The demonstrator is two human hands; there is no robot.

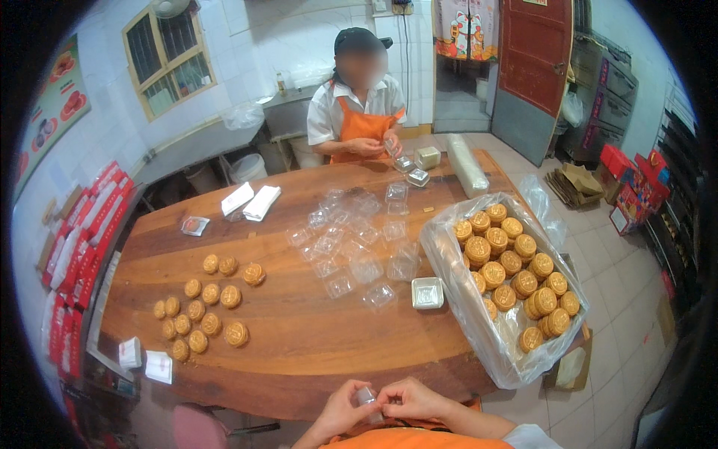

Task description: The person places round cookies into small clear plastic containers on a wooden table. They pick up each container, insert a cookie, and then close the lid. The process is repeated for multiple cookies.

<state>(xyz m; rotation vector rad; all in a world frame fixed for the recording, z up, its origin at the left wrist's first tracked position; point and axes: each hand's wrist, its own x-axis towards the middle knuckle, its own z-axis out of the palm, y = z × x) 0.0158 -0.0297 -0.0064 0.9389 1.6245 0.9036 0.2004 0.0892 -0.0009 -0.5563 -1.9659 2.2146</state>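
My left hand (343, 408) grips small clear plastic trays (367, 397), which look nested, at the table's near edge. The fingertips of my right hand (414, 397) pinch the same trays from the other side. Ahead, many loose clear plastic trays (366, 268) lie scattered over the wooden table (291, 348). A white-looking square tray (427, 293) stands nearer the box. To the right, a cardboard box lined with a clear plastic bag (507, 365) holds stacked round mooncakes (496, 240) with embossed tops.
More mooncakes (211, 294) stand in rough rows at left. White packets (262, 203) lie on the far side, others (159, 367) at the near left corner. Across the table a co-worker in an orange apron (364, 126) handles trays beside a long wrapped stack (466, 165). A pink chair (197, 427) stands near left.
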